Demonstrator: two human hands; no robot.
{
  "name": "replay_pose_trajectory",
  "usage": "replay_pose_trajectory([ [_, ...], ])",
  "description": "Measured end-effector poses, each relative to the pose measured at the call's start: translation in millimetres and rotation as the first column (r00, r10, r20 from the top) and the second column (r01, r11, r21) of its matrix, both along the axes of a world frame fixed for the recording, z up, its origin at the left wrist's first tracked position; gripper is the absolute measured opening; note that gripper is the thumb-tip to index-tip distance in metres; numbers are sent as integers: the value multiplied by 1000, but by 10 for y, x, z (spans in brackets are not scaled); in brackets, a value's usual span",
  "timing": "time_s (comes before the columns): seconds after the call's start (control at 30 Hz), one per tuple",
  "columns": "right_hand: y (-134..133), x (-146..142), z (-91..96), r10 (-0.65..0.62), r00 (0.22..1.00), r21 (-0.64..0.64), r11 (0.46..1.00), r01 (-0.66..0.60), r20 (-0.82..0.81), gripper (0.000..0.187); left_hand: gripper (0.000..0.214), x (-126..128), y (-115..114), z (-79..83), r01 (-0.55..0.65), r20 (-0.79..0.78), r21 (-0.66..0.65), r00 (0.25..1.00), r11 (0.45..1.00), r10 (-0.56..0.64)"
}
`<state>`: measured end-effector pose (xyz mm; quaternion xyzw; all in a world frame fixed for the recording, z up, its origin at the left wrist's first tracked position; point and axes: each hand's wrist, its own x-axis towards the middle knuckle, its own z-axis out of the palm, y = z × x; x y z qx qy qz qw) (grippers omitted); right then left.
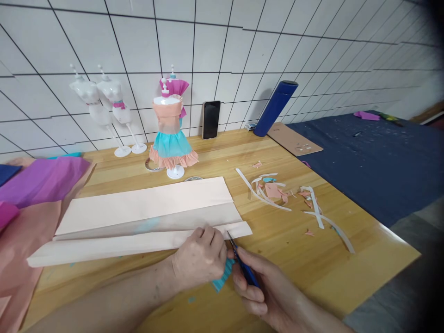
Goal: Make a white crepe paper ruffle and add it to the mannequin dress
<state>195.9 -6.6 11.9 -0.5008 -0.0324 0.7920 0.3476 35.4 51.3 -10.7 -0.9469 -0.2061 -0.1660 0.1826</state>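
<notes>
My left hand (pixel 199 256) is closed, its fingers curled on a small piece of teal crepe paper (pixel 224 274) at the near edge of a long folded pale peach paper (pixel 145 212). Close on its right, my right hand (pixel 258 284) grips blue-handled scissors (pixel 243 266), whose blades point up and left toward the peach paper's lower right edge. The teal piece lies between both hands, partly hidden under them.
A doll mannequin in a peach and teal dress (pixel 171 136) stands behind the paper, with two bare white mannequins (pixel 107 108) to its left. Purple and pink paper sheets (pixel 38 180) lie left. Paper scraps (pixel 284 194), a phone (pixel 211 119), a blue bottle (pixel 275 108), a navy mat (pixel 374 157) are right.
</notes>
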Motion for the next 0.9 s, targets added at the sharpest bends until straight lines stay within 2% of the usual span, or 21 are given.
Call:
replay_pose_trajectory([
  [0.63, -20, 1, -26, -44, 999, 24, 999, 44, 9, 19, 16, 8, 5, 39, 15, 74, 39, 997, 999, -18],
  [0.9, -24, 13, -34, -67, 998, 22, 998, 67, -13, 18, 16, 10, 7, 6, 10, 70, 52, 997, 999, -13],
])
